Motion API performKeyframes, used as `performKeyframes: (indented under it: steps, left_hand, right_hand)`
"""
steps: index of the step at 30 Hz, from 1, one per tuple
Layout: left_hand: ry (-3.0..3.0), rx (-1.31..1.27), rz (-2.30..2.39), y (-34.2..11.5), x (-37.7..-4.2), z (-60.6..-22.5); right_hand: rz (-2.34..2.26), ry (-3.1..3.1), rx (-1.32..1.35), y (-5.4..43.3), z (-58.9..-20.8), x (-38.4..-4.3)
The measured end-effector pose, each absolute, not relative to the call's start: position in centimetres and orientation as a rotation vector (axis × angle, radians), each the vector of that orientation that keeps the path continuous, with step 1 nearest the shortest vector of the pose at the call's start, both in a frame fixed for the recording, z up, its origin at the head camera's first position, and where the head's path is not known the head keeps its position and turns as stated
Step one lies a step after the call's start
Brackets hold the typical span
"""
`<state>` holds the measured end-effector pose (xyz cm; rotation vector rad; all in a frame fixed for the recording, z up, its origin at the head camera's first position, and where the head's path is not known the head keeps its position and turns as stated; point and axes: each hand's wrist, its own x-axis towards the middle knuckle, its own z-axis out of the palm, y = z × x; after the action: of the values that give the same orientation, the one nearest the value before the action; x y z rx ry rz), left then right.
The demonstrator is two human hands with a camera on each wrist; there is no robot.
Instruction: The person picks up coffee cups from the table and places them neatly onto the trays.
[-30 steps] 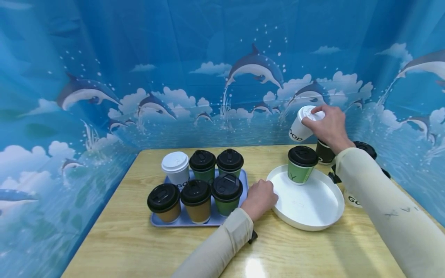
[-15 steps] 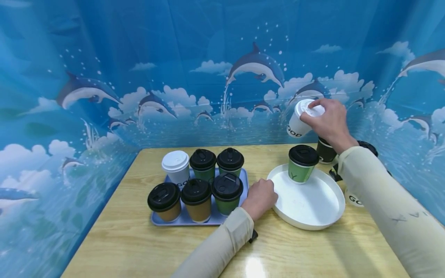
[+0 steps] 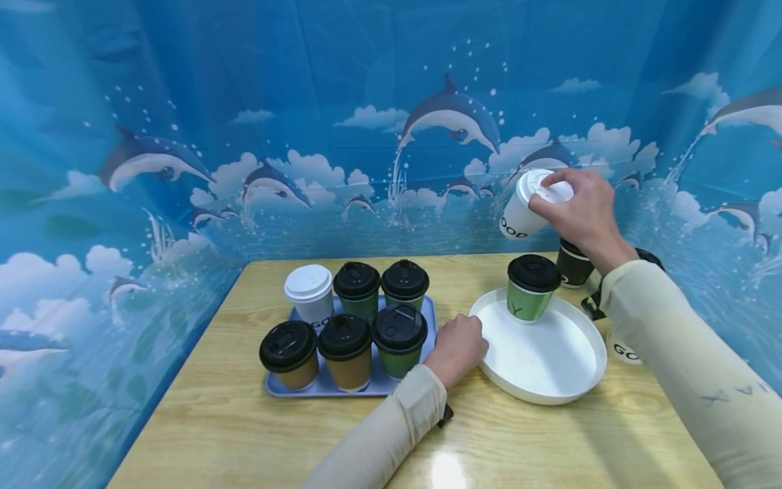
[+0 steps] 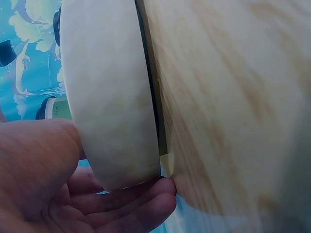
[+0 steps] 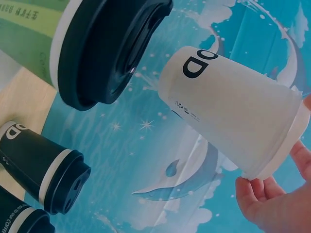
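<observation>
My right hand (image 3: 583, 210) grips a white paper cup (image 3: 521, 216) by its white lid, tilted in the air above and behind the round white tray (image 3: 531, 360). In the right wrist view, thumb and fingertips pinch the lid rim of the white cup (image 5: 228, 107). A green cup with a black lid (image 3: 530, 288) stands upright at the tray's back. My left hand (image 3: 457, 350) holds the tray's left edge; in the left wrist view its fingers curl under the tray wall (image 4: 112, 97) and the thumb side lies over it.
A lilac tray (image 3: 375, 387) on the left bears several lidded cups: brown, green, and one white cup (image 3: 308, 295). Behind my right forearm stand a black cup (image 3: 573, 265) and a white cup (image 3: 622, 350). A dolphin-print curtain (image 3: 366, 136) backs the wooden table (image 3: 214, 407).
My right hand has risen slightly with the white cup, which tilts a bit more. The left hand and both trays look the same.
</observation>
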<state>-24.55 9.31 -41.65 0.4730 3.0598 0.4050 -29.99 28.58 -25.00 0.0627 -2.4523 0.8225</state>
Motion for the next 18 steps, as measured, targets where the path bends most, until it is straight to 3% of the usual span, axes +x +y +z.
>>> performKeyframes:
  steps: [18]
  left_hand:
    - [3.086, 0.508, 0.398, 9.3, -24.6, -41.7]
  right_hand:
    - [0.86, -2.432, 0.221, 26.4, -24.3, -27.5]
